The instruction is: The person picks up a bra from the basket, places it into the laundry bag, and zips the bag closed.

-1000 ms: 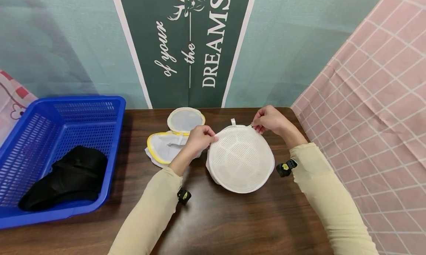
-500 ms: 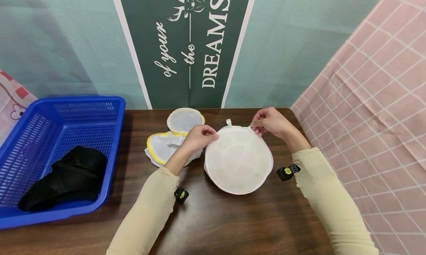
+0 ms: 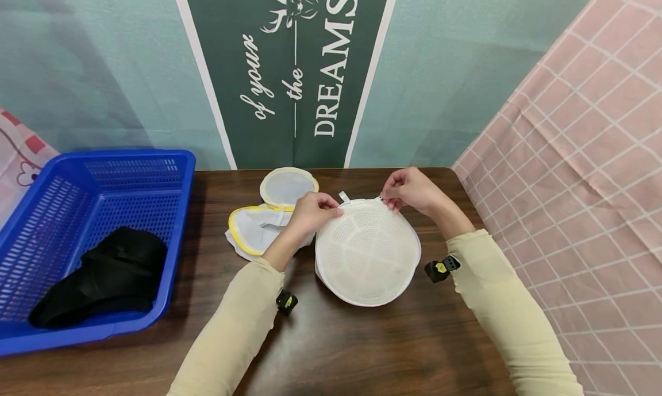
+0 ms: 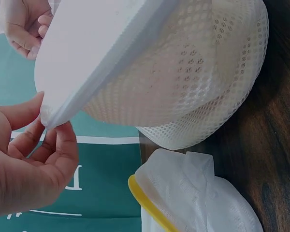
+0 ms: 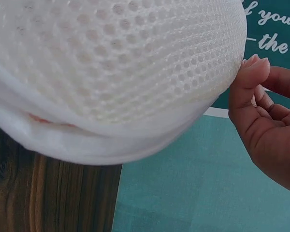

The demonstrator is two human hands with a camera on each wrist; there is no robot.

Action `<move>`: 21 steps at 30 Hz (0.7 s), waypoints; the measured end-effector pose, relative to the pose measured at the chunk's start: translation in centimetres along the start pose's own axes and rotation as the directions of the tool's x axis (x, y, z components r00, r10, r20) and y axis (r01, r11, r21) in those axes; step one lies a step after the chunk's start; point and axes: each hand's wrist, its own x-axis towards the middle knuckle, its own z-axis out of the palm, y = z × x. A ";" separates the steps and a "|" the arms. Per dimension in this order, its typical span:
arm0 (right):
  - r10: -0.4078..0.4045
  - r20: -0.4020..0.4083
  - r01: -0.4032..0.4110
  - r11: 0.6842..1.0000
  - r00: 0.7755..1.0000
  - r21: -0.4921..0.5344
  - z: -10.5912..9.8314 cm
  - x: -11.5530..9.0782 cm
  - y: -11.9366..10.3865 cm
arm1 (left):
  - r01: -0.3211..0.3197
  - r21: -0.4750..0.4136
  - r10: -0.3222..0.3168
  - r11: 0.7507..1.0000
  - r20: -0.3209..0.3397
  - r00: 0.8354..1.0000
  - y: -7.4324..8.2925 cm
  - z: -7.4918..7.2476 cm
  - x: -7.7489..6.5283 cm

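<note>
A round white mesh laundry bag hangs tilted over the wooden table, its honeycomb netting facing the head camera. My left hand pinches the bag's upper left rim between thumb and fingers; the left wrist view shows this left hand close up. At the upper right rim, my right hand pinches a small zipper pull. In the right wrist view, the thumb and fingers of the right hand meet at the bag's edge. A white fabric tab sticks up from the rim between both hands.
Left of the bag lie white mesh pieces with yellow trim, one of them a round piece farther back. A blue plastic basket holding black cloth stands at the left. A pink checked cloth borders the right side.
My right hand has moved left along the rim with the zipper pull. The white tab has shifted left toward my left hand, and the bag has moved slightly left and nearer.
</note>
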 end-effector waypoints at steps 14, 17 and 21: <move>0.133 -0.002 -0.132 0.984 0.991 0.116 -0.6 -0.2 0.7 | 0.041 -0.025 -0.042 0.999 -0.031 0.999 -0.6 -0.5 -0.1; 0.146 0.003 -0.145 0.979 0.989 0.140 -0.9 -0.2 1.1 | 0.042 -0.040 -0.044 0.998 -0.029 0.999 -1.1 -0.8 0.0; 0.130 0.016 -0.131 0.978 0.991 0.163 -1.1 -0.3 1.3 | 0.020 -0.074 -0.021 0.997 -0.003 1.000 -1.3 -1.3 -0.1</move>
